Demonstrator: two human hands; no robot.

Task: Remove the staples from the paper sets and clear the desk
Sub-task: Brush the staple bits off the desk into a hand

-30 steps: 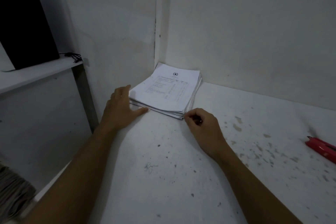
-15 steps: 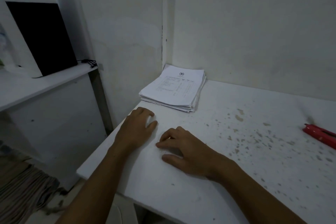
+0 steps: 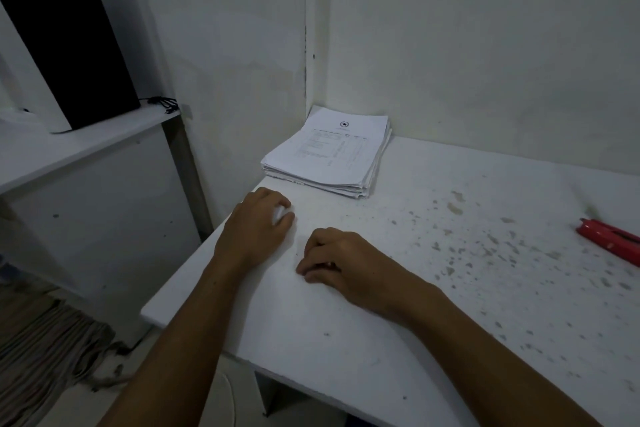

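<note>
A stack of printed paper sets (image 3: pixel 329 156) lies in the far left corner of the white, speckled desk (image 3: pixel 433 305), against both walls. My left hand (image 3: pixel 258 225) rests on the desk just in front of the stack, apart from it, fingers loosely curled and holding nothing I can see. My right hand (image 3: pixel 341 260) lies beside it with its fingers curled under, fingertips on the desk. A small glint shows between them, and what it is I cannot tell. A red stapler (image 3: pixel 609 241) lies at the right edge of the view.
The desk's left edge and near left corner (image 3: pixel 149 312) are close to my left arm. Left of the desk, a white shelf (image 3: pixel 86 146) carries a black-and-white box (image 3: pixel 69 55) and a dark cable (image 3: pixel 161 102). Striped cloth (image 3: pixel 41 350) lies on the floor below.
Both hands have drawn back from the paper stack to the near part of the desk. The right hand's fingers have curled in more. The stack and stapler have not moved.
</note>
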